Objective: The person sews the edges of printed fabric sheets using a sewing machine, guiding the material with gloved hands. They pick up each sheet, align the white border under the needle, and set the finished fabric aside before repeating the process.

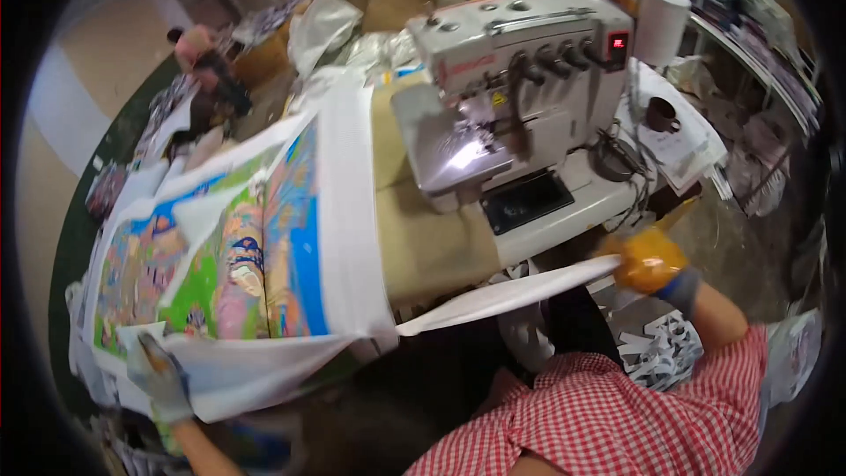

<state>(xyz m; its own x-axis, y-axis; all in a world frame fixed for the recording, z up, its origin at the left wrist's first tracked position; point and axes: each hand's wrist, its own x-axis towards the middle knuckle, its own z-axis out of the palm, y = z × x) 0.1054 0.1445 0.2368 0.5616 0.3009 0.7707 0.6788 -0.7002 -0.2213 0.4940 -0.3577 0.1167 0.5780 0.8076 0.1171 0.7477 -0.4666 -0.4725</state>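
A large printed cloth point(203, 278) with white borders and a bright green, blue and pink pattern lies over the left part of the work table. My left hand point(160, 377), in a pale glove, grips the cloth's near edge at the left. Out to the right, my right hand point(652, 263) in an orange-yellow glove is closed on the white border point(515, 293), pulled into a long narrow strip below the table edge. Its fingers are partly blurred. Behind the strip stands a grey-white overlock sewing machine point(529, 79), its lamp lit over the metal plate point(460, 163).
White thread cones point(652, 13) stand behind the machine. A dark cup point(662, 115) sits on papers at its right. White scraps point(661, 348) lie in a heap low at the right. Another person point(207, 62) is at the far left, beside heaped fabric.
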